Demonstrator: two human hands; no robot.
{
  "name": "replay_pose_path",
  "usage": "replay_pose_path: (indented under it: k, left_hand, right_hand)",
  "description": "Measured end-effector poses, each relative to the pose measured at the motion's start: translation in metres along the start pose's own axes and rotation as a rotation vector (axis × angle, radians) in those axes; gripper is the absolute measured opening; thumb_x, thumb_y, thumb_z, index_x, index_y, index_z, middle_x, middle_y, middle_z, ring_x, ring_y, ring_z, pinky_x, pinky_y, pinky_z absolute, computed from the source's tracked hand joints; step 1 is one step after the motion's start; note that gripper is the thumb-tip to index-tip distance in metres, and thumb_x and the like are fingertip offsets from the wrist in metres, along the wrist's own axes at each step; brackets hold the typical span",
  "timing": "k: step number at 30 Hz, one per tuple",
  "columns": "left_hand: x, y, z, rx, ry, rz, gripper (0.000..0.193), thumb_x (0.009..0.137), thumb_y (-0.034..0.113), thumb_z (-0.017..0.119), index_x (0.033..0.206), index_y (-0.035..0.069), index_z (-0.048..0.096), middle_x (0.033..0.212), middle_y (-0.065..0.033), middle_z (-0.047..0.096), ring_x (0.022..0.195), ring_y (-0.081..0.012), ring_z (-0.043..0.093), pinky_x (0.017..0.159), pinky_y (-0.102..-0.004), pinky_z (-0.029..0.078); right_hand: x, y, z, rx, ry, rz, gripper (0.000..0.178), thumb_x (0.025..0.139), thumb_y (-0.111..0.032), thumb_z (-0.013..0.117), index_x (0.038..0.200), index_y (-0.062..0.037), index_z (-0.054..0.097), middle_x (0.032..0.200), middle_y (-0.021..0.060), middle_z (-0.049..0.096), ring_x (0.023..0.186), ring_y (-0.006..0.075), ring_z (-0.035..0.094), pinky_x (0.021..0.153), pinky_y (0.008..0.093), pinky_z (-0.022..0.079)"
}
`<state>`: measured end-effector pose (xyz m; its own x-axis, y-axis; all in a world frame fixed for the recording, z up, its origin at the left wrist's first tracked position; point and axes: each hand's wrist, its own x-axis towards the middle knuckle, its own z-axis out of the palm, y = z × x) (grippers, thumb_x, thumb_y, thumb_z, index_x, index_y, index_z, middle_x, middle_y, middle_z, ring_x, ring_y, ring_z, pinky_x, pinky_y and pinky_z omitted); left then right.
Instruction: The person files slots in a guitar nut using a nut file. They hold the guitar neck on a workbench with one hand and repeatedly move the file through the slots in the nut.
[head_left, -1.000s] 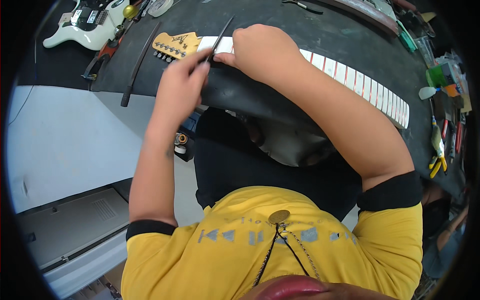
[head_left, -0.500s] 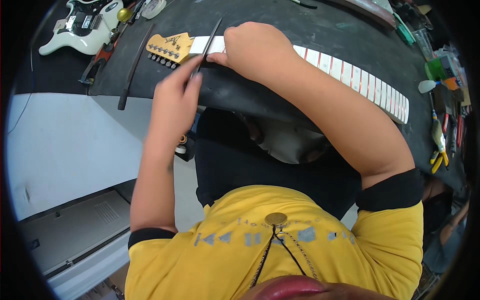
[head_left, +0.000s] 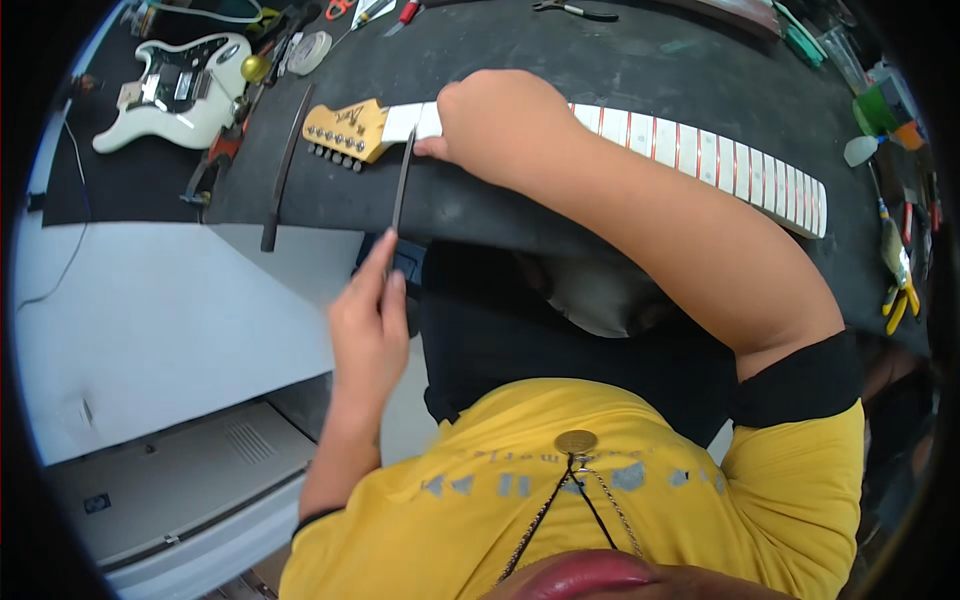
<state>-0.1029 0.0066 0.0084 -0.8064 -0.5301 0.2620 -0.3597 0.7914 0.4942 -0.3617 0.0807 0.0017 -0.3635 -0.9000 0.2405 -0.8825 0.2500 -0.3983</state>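
A guitar neck (head_left: 720, 163) lies across the dark bench, its fretboard covered in white with reddish-copper fret lines showing. At its left end is a pale wooden headstock (head_left: 345, 128) with a row of metal tuners along the near edge. My right hand (head_left: 505, 125) is closed around the neck a little right of the headstock, hiding that stretch. In my left hand (head_left: 368, 325), past the bench's near edge, is a slim metal file (head_left: 402, 190), gripped at its near end. Its far tip reaches the neck's near side, between the headstock and my right hand.
A white electric guitar body (head_left: 150, 130) rests at the far left. Nearer lies another long dark file (head_left: 287, 170), with a tape roll (head_left: 308, 53) behind it. Yellow-handled pliers (head_left: 902, 300) lie at the right, and other pliers (head_left: 575, 11) at the back. A white panel (head_left: 150, 310) stands below left.
My left hand has drawn the file back toward me; earlier the file lay across the neck. My right hand keeps its grip on the neck. The whole view has shifted slightly.
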Motion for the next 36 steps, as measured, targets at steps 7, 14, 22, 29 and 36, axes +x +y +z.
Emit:
replay_pose_path:
  k: [7,14,22,29,36]
  left_hand:
    - [0.084,0.012,-0.002,0.057,-0.095,-0.179,0.041,0.108,0.003,0.066,0.149,0.003,0.071,0.097,-0.0257,0.077,0.079,-0.0297,0.074,0.082,-0.0374,0.058]
    - [0.001,-0.006,0.002,-0.002,-0.025,-0.086,0.045,0.112,0.007,0.065,0.157,0.008,0.07,0.084,-0.0003,0.063,0.068,-0.0073,0.054,0.066,-0.0262,0.047]
    - [0.023,-0.006,0.003,-0.23,-0.097,-0.197,0.046,0.113,0.01,0.061,0.158,0.009,0.069,0.082,0.0018,0.06,0.059,-0.0038,0.052,0.051,-0.0231,0.043]
    - [0.071,0.021,-0.001,-0.228,-0.135,-0.292,0.041,0.113,0.009,0.061,0.152,0.003,0.071,0.078,-0.0005,0.062,0.063,-0.008,0.056,0.057,-0.0305,0.048]
    - [0.008,0.005,0.001,-0.252,-0.11,-0.299,0.043,0.112,0.006,0.061,0.154,0.005,0.071,0.081,-0.0014,0.064,0.064,-0.0062,0.054,0.06,-0.0285,0.047]
  right_hand:
    - [0.007,-0.01,-0.011,0.033,-0.086,-0.037,0.047,0.102,-0.05,0.077,0.102,-0.0049,0.088,0.095,0.0183,0.084,0.096,0.0376,0.083,0.084,0.0485,0.067]
    - [-0.002,-0.003,-0.001,-0.004,0.009,-0.026,0.058,0.103,-0.058,0.076,0.092,-0.0009,0.083,0.086,0.0213,0.08,0.086,0.04,0.081,0.08,0.0492,0.066]
    - [-0.002,0.009,-0.002,0.001,0.011,-0.033,0.056,0.102,-0.056,0.078,0.092,-0.0012,0.084,0.084,0.0209,0.08,0.085,0.0386,0.082,0.079,0.0479,0.066]
    - [0.003,-0.002,-0.002,-0.019,0.05,-0.06,0.057,0.101,-0.057,0.078,0.091,-0.001,0.083,0.083,0.0198,0.08,0.085,0.0384,0.082,0.079,0.0484,0.066]
    - [0.0,-0.001,-0.007,-0.065,-0.051,0.031,0.048,0.103,-0.052,0.076,0.1,-0.006,0.087,0.091,0.0171,0.083,0.09,0.0373,0.083,0.083,0.0476,0.067]
